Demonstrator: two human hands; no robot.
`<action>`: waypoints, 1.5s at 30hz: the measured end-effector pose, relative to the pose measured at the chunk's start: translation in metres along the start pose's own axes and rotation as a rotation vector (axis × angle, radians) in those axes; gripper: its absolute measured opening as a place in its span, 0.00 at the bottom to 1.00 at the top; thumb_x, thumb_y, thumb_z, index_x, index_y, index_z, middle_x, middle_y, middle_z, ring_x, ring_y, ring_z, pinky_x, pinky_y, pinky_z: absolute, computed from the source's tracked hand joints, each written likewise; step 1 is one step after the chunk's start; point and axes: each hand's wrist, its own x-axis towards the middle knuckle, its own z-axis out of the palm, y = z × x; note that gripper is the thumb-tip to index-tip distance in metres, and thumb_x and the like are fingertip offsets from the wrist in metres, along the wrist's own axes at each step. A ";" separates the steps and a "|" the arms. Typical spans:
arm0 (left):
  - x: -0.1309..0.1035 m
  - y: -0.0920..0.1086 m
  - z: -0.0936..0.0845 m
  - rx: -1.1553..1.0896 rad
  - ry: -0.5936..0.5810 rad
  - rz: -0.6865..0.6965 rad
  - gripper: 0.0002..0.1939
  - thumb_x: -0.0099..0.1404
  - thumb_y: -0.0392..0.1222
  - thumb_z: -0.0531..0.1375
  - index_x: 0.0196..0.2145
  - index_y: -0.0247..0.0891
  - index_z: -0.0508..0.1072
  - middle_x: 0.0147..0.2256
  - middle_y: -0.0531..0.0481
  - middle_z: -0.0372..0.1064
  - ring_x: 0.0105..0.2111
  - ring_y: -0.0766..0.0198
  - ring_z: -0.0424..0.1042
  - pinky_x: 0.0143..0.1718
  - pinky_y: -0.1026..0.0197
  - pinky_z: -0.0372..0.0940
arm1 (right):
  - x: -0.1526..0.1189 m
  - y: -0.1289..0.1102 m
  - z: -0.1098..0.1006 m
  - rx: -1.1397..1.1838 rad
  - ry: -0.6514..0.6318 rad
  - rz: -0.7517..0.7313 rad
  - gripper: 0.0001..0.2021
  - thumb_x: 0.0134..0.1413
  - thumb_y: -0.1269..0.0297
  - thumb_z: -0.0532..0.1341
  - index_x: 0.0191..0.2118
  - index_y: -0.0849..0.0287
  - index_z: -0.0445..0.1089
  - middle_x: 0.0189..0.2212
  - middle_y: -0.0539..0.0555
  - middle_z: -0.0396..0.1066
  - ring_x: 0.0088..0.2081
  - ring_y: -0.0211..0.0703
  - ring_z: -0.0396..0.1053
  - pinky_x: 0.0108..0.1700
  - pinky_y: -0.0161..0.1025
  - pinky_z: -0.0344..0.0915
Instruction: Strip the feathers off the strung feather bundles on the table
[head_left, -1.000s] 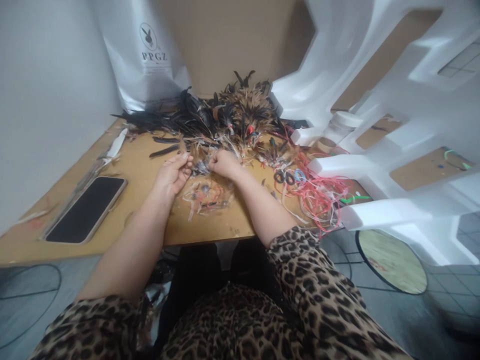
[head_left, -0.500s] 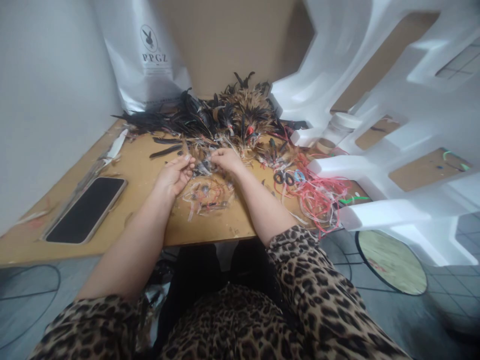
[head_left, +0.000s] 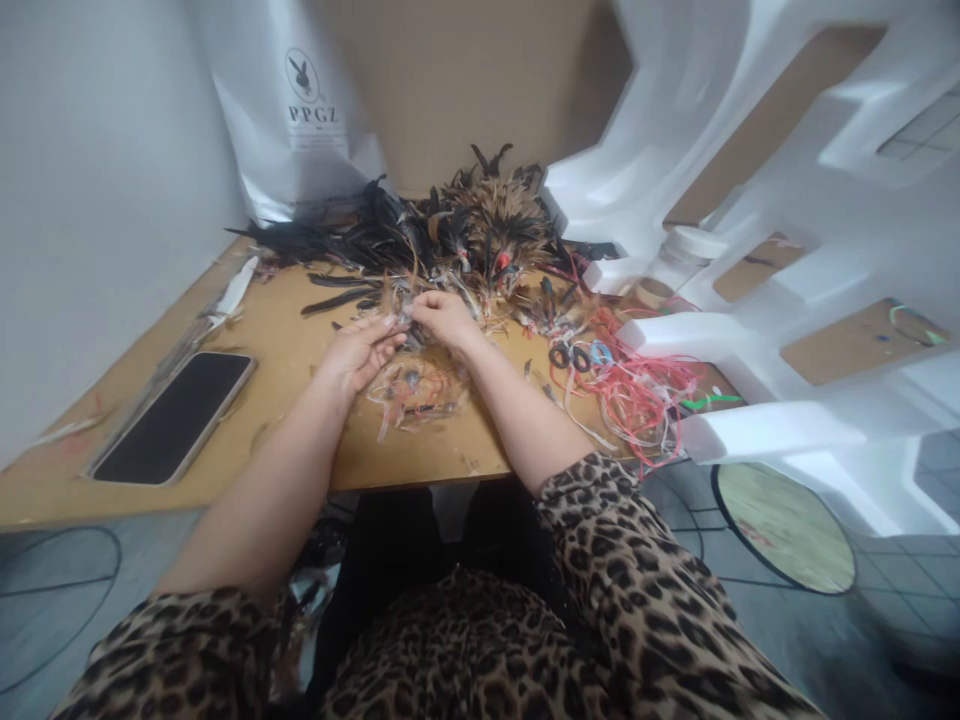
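Over the wooden table [head_left: 420, 465], my left hand [head_left: 365, 350] is closed in a pinch on a small brown feather [head_left: 389, 298]. My right hand [head_left: 444, 318] is also pinched, its fingertips meeting the left ones at the base of the feathers; what exactly it grips is too small to make out. Just below my hands lies a loose clump of feather scraps and pale and reddish strands [head_left: 420, 390]. Behind them spreads a large pile of black and brown feathers [head_left: 480, 225].
A phone [head_left: 176, 420] lies at the left. Pink string [head_left: 645, 400], black rings [head_left: 568, 357] and a lidded jar [head_left: 686, 255] are at the right, beside white foam [head_left: 750, 430]. A silver bag [head_left: 300, 170] stands behind.
My hands have come together, the left moving right and the right slightly left. A small brown feather now stands up between the fingertips.
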 end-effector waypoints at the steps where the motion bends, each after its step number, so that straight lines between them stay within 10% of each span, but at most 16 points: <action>1: 0.000 0.000 0.000 -0.009 -0.011 -0.008 0.04 0.56 0.28 0.59 0.31 0.29 0.72 0.27 0.44 0.73 0.21 0.71 0.71 0.18 0.75 0.62 | 0.000 0.001 0.001 -0.018 -0.002 -0.020 0.08 0.40 0.62 0.60 0.23 0.63 0.64 0.19 0.44 0.60 0.22 0.28 0.53 0.28 0.29 0.53; 20: -0.007 0.008 0.006 -0.162 -0.085 -0.173 0.07 0.57 0.22 0.54 0.27 0.29 0.68 0.21 0.51 0.64 0.17 0.79 0.62 0.16 0.80 0.55 | -0.008 -0.009 0.002 0.178 -0.214 0.084 0.15 0.37 0.57 0.67 0.26 0.62 0.63 0.13 0.42 0.56 0.15 0.26 0.48 0.18 0.28 0.44; 45: -0.002 0.000 0.004 0.011 0.005 0.101 0.04 0.53 0.25 0.60 0.28 0.28 0.73 0.23 0.46 0.71 0.21 0.72 0.71 0.22 0.75 0.66 | -0.007 -0.004 0.007 0.143 -0.064 0.120 0.16 0.37 0.54 0.65 0.23 0.63 0.63 0.14 0.43 0.60 0.17 0.26 0.53 0.22 0.27 0.51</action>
